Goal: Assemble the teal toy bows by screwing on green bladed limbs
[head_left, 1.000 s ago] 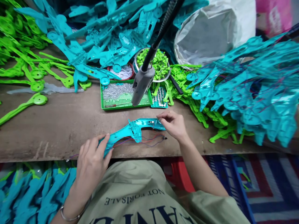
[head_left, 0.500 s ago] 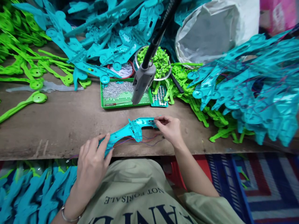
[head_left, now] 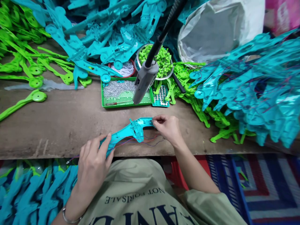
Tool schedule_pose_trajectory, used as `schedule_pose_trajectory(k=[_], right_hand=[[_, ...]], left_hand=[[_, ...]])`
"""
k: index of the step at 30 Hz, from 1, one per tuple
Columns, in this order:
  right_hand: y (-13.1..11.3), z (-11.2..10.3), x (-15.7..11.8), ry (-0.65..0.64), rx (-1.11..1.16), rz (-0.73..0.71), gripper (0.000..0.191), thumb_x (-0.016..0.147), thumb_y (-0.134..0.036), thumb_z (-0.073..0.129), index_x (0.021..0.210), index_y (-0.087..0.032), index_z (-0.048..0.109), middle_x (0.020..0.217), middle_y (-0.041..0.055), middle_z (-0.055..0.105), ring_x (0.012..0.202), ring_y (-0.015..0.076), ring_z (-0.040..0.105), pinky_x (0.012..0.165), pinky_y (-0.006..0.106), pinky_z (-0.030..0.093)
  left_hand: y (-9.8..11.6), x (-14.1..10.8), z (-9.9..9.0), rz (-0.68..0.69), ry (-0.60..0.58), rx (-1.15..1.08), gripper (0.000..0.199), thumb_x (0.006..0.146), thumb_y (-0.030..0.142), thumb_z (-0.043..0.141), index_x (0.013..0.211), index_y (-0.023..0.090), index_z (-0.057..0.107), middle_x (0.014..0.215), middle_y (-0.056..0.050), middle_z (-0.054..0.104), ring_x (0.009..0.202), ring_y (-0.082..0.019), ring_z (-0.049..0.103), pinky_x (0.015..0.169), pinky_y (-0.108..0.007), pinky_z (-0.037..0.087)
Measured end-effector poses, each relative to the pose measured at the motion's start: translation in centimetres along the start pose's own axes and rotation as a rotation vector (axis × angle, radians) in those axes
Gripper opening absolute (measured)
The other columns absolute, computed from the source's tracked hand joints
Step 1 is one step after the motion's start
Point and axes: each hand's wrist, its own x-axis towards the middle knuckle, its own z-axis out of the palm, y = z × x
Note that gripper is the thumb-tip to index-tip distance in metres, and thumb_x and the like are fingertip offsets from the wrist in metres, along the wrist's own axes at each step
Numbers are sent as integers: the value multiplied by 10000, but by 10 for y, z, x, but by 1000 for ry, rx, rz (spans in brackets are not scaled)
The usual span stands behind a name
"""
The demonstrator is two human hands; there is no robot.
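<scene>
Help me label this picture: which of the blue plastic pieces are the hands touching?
The curved piece near the bench's front edge, left end in the left hand, right end at the right hand. The others lie heaped together.

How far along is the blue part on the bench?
Looks done: wires are laid across the blue part; the right-hand pile shows wires too. In hand: left hand steadies one end, right hand pinches at the other, contents hidden. Probably left: tidying its loose wires, and the back pile, where I see none.
</scene>
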Motion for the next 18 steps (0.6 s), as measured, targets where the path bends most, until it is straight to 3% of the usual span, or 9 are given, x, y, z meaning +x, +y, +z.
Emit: schedule_pose_trajectory(k=[7,12,18], right_hand=[[1,-8,-2,-39,-55,-141,197,798,-264,632,802,-214,822,802,58,798,703,205,727,692,320,562],[8,-11,-5,34,44,-227,254,822,-257,594,900,-229,835,852,63,753,774,193,698,670,313,548],[13,2,-8,27,169,-81,211,760,-296,643,850,-192,803,783,55,774,614,158,660,605,297,552]], left_hand=[[1,0,-1,2,8,17,350,979,194,607,1320,116,599,1119,-143,697,924,-286,634,771,-386,454],[0,-1,0,2,6,-6,365,960,177,635,1315,98,607,1118,-142,695,943,-290,637,778,-387,457],[0,-2,1,-2,5,1,370,961,190,636,1319,98,607,1120,-140,690,942,-293,631,782,-389,460]])
